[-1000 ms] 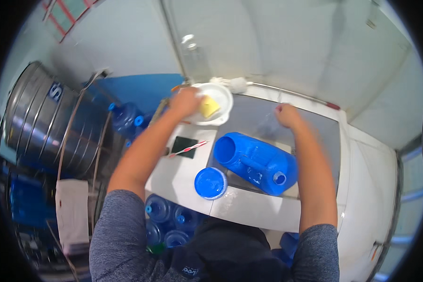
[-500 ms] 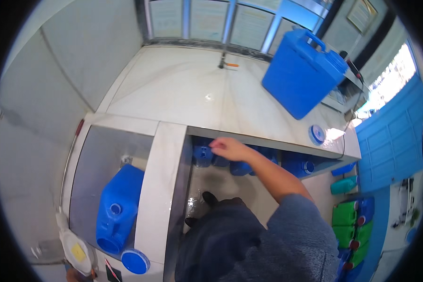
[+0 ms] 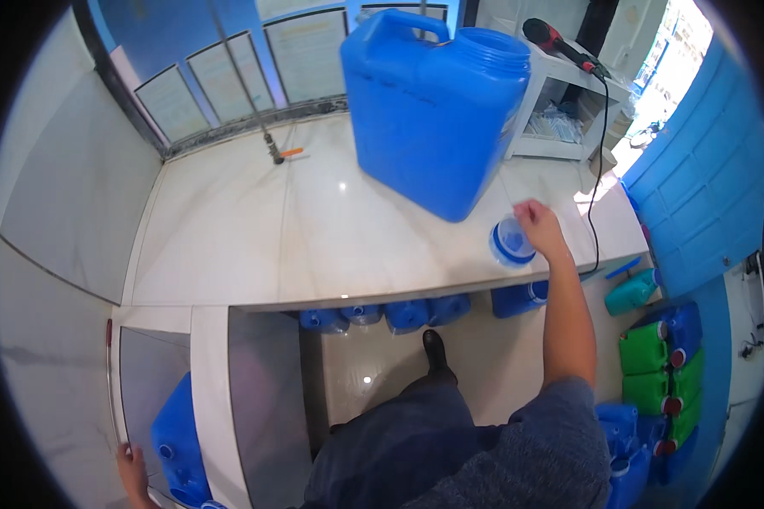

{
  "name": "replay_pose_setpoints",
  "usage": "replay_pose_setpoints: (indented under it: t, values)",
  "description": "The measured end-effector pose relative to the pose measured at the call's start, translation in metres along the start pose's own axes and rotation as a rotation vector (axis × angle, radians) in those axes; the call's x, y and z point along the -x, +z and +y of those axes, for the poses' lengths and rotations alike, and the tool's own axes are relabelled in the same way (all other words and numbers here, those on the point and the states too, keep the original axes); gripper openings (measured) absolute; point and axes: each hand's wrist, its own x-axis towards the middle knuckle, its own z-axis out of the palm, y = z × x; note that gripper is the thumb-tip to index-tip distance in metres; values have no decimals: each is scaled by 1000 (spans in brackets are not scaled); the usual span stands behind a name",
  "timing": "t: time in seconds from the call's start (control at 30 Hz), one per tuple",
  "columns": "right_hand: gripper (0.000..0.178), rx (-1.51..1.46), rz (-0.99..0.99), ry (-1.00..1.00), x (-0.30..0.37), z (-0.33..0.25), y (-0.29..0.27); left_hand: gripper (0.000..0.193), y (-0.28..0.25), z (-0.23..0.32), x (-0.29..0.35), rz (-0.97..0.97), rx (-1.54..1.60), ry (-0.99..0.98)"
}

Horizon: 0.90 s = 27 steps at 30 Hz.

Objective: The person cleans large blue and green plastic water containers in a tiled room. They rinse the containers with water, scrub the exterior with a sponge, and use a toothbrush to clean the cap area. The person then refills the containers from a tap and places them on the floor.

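My right hand (image 3: 538, 227) is over the counter, its bent fingers at the rim of a round blue lid (image 3: 513, 246) with a pale inside. Blur hides whether they grip it. Close by stands a big blue jug (image 3: 424, 119), upright, with its handle on top and its wide threaded mouth uncapped. My left hand (image 3: 132, 473) shows low at the left edge, beside the basin rim and the lower end of a thin red-tipped rod (image 3: 109, 335); its grip is unclear. A second blue jug (image 3: 181, 441) lies in the grey basin (image 3: 154, 360).
The white counter (image 3: 229, 220) carries a tap with an orange lever (image 3: 290, 153). A black-and-red tool (image 3: 560, 47) sits on a white shelf (image 3: 552, 148), its cord (image 3: 601, 170) hanging over the counter edge. Blue jugs (image 3: 407, 316) stand underneath. Green jugs (image 3: 645, 373) are stacked at right.
My right hand has gone from above the under-counter jugs to the lid on the counter, on the right. The view has shifted right, and more of my left hand shows.
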Motion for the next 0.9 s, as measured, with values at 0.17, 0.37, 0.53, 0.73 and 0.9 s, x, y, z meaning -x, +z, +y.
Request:
replay_pose_setpoints:
  t: [0.17, 0.37, 0.53, 0.73, 0.9]
  values:
    - [26, -490, -22, -161, -163, 26, 29, 45, 68, 276, 37, -196, 1, 304]
    - [30, -661, -213, -233, -256, -11, 54, 41, 50, 567, 62, -68, -230, 630]
    - [30, -600, -257, -243, -312, -17, 72, 48, 30, 756, 37, 19, -97, 908]
    - [30, -469, -253, -269, -335, -14, 92, 76, 39, 903, -11, 45, -143, 943]
    - [29, -394, -232, -307, -325, -15, 99, 91, 44, 958, -24, -92, -129, 885]
